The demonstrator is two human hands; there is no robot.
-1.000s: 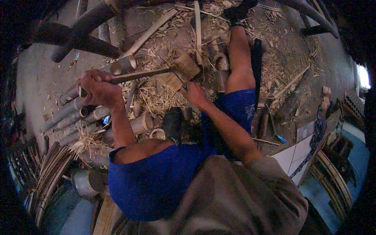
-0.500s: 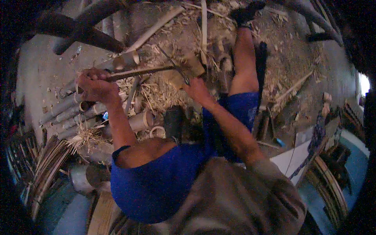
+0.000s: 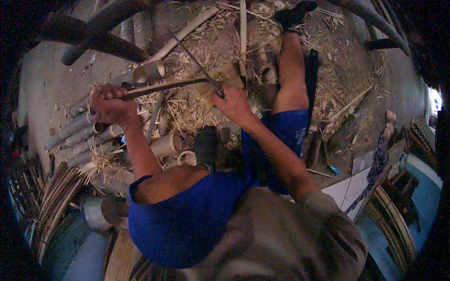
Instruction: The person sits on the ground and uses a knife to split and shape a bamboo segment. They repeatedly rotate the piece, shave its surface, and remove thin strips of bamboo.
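My left hand (image 3: 111, 104) is closed round the left end of a long, narrow strip of wood or bamboo (image 3: 164, 87). The strip runs rightward, its far end resting on or against a pale wooden block (image 3: 229, 74). My right hand (image 3: 234, 104) is closed on the handle of a long-bladed knife (image 3: 191, 57), mostly hidden by the fingers. The dark blade slants up and away to the left, crossing the strip's right end near the block. Whether its edge is biting into the strip, I cannot tell.
Shavings (image 3: 215, 40) litter the ground ahead. Cut bamboo poles (image 3: 70, 133) lie at left, with short tubes (image 3: 166, 144) nearer me. Bundled strips (image 3: 58, 196) stand at lower left. My bare leg (image 3: 291, 70) stretches forward on the right. Dark poles (image 3: 101, 35) cross the far left.
My left hand has shifted slightly left with the strip. The right hand has edged left and up, and the knife's tip has swung farther away and to the left.
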